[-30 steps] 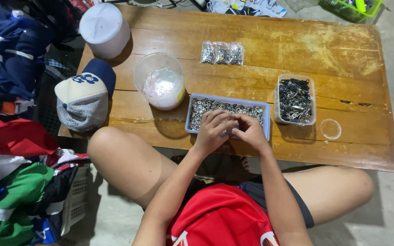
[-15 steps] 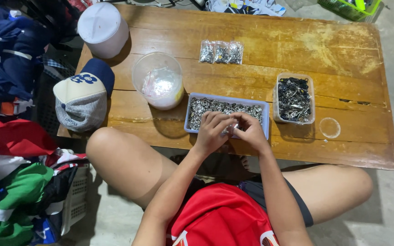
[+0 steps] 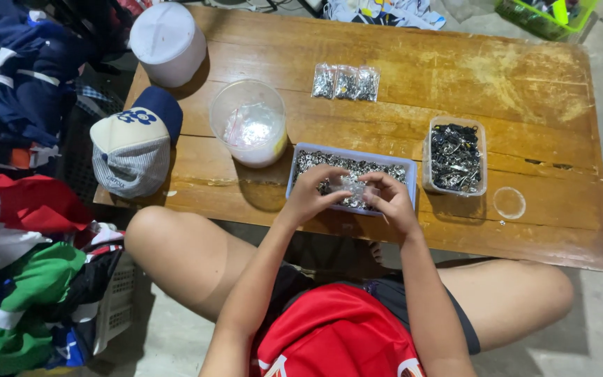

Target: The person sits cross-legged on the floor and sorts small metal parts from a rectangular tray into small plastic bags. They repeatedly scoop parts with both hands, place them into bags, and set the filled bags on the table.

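Blue tray (image 3: 294, 183), white tub (image 3: 167, 43), cream-and-navy cap (image 3: 134, 143), red shirt (image 3: 336, 335).

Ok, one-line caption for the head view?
Both hands, left hand and right hand, hold a small clear bag over a tray of silver pins.

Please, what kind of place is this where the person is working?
Probably a home workspace, not a factory: the person sits at a low wooden table, clothes are piled on the floor beside it, and both hands work over a tray of small metal pieces.

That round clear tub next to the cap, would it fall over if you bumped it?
Probably not easily: the clear tub looks wide, squat and flat-bottomed. It seems thin plastic, only partly filled, so likely light. A push would more likely slide it across the smooth wooden table than tip it.
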